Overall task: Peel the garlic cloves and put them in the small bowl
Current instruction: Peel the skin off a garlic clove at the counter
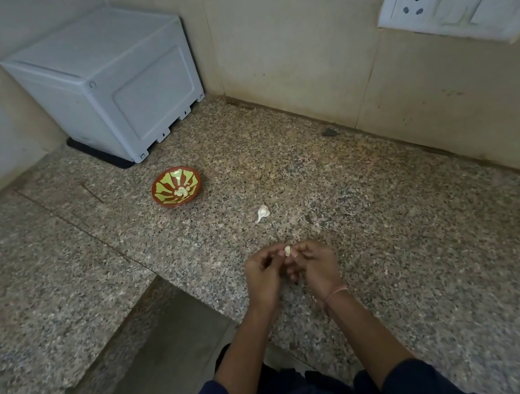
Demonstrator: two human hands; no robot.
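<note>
A small pale garlic clove [288, 251] is pinched between the fingertips of my left hand [263, 275] and my right hand [315, 266], both held close together just above the granite counter [385, 231]. A small red-brown bowl [176, 187] with a yellow-green pattern stands to the far left of my hands and holds a few peeled cloves [182, 191]. One unpeeled clove [262, 213] with a papery white tail lies on the counter between the bowl and my hands.
A white plastic box [109, 84] on a dark mat sits in the back left corner. A wall socket plate [457, 2] hangs at the upper right. The counter steps down to a lower ledge [160, 354] at the front left.
</note>
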